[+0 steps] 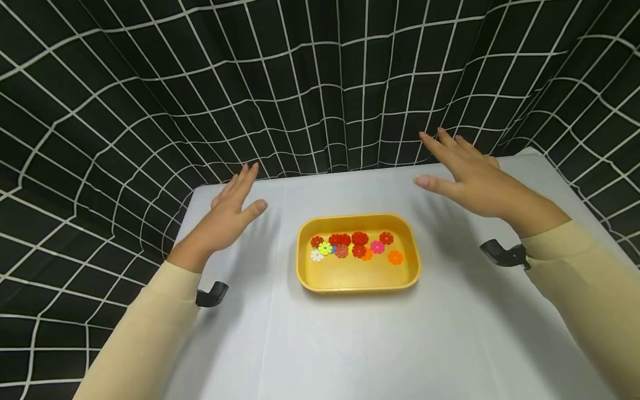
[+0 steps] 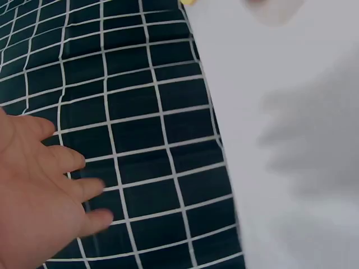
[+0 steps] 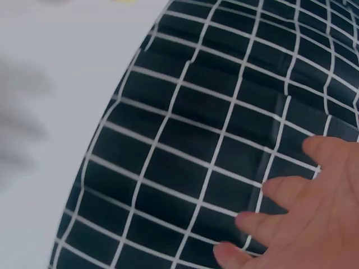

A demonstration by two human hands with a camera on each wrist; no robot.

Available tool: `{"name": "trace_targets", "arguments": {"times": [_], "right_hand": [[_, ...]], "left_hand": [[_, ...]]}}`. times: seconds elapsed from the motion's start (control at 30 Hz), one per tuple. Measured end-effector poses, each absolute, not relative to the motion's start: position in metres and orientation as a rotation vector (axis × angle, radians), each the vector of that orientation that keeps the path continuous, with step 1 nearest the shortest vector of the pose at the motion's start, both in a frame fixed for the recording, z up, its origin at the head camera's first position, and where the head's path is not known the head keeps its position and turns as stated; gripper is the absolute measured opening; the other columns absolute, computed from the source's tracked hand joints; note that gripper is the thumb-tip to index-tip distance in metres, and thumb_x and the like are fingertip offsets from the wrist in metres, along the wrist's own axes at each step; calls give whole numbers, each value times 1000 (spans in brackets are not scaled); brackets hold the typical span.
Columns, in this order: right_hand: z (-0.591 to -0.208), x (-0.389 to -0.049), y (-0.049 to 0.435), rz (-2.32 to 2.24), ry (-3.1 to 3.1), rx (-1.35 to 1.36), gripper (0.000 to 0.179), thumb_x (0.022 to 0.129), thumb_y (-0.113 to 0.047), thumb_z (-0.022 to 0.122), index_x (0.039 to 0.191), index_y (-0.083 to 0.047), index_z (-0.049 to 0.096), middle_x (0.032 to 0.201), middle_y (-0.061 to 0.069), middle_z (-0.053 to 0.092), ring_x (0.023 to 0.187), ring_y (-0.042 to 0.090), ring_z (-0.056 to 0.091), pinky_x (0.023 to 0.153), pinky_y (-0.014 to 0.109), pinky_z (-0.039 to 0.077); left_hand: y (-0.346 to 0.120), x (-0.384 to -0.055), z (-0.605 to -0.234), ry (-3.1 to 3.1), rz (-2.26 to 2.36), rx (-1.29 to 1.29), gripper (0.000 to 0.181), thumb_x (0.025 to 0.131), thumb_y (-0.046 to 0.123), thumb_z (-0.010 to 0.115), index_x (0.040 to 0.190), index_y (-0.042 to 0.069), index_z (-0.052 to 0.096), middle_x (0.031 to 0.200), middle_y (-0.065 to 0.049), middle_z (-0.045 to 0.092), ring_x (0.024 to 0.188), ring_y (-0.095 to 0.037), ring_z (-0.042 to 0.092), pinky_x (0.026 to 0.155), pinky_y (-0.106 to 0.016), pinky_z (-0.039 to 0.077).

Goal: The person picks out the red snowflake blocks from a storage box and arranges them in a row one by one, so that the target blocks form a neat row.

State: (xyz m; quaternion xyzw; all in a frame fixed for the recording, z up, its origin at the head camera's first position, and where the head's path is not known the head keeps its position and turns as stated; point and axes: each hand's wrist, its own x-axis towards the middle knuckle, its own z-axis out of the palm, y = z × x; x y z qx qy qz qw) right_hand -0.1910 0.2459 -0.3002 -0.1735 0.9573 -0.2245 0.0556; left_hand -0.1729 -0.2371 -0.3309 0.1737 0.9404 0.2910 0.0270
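Observation:
Both hands are raised over a white table, one on each side of a yellow tray [image 1: 360,283]. My left hand [image 1: 225,219] is left of the tray, fingers extended and thumb apart, with nothing in it. To the right, my right hand [image 1: 470,180] has its fingers spread and is bare too. In the tray lie several small notched flower-shaped discs: red ones [image 1: 360,238], a pink one [image 1: 377,247], an orange one [image 1: 395,257], a yellow-green one [image 1: 325,248] and a white one [image 1: 317,255]. The wrist views show the left palm [image 2: 39,196] and right palm [image 3: 314,213].
The white tabletop [image 1: 320,344] carries the tray near its middle. A black curtain with a white grid [image 1: 310,83] hangs behind the table and along both sides. Dark wrist mounts [image 1: 212,294] stick out from the beige sleeves.

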Motion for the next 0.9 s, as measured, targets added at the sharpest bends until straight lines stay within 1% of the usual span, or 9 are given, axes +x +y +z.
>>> {"name": "trace_targets", "arguments": {"times": [0.13,0.23,0.3,0.4,0.5,0.6,0.7,0.8,0.9], "right_hand": [[-302,-188,239,-1031,2776,-665,80,113,-47,55,177,-26,12,182,6,-1,165,40,-3,121,81,-3],[-306,-186,235,-1268,2656,-788,72,115,-35,54,177,-19,20,181,7,10,164,40,10,124,77,11],[-308,-186,231,-1389,2585,-849,68,116,-32,50,176,-16,23,180,7,17,161,41,20,126,72,21],[-311,-185,226,-1533,2481,-893,64,117,-37,42,175,-17,24,178,7,23,155,43,30,122,53,38],[-316,-185,220,-1635,2392,-901,65,116,-49,36,175,-22,26,176,4,27,153,43,34,111,38,45],[-321,-184,214,-1723,2319,-885,72,112,-63,39,174,-27,29,173,3,33,152,42,37,111,38,47],[-326,-184,208,-1784,2277,-863,79,108,-71,44,173,-29,32,170,4,37,151,39,40,112,41,47],[-331,-183,201,-1840,2232,-841,81,106,-72,47,172,-28,34,168,7,40,148,38,42,111,42,48],[-337,-182,194,-1905,2171,-841,83,106,-71,49,172,-24,35,166,10,42,146,39,44,110,42,49]], "left_hand": [[-238,-173,-336,2721,1285,583,111,94,94,26,177,24,1,182,-2,0,165,-34,4,128,-70,4],[-238,-172,-340,2512,1617,570,120,88,100,27,177,24,3,181,-5,8,164,-38,13,128,-69,8],[-236,-171,-343,2377,1804,548,123,86,101,31,178,24,7,181,-6,15,163,-39,18,128,-69,10],[-233,-170,-349,2238,1994,507,121,84,102,35,177,27,14,179,-5,23,160,-40,27,128,-67,19],[-230,-167,-358,2180,2087,461,113,88,99,35,176,31,19,177,-3,29,156,-40,37,126,-61,32],[-225,-162,-366,2127,2159,408,108,92,96,34,176,30,24,174,-5,35,151,-42,45,119,-50,46],[-221,-155,-377,2077,2200,354,105,95,93,34,175,27,25,173,-7,38,147,-45,49,113,-44,53],[-215,-150,-390,2031,2226,308,104,97,91,35,176,24,24,172,-11,39,146,-47,49,112,-45,53],[-208,-144,-402,2011,2229,233,100,100,87,36,175,22,25,170,-12,41,146,-47,50,115,-54,49]]}}
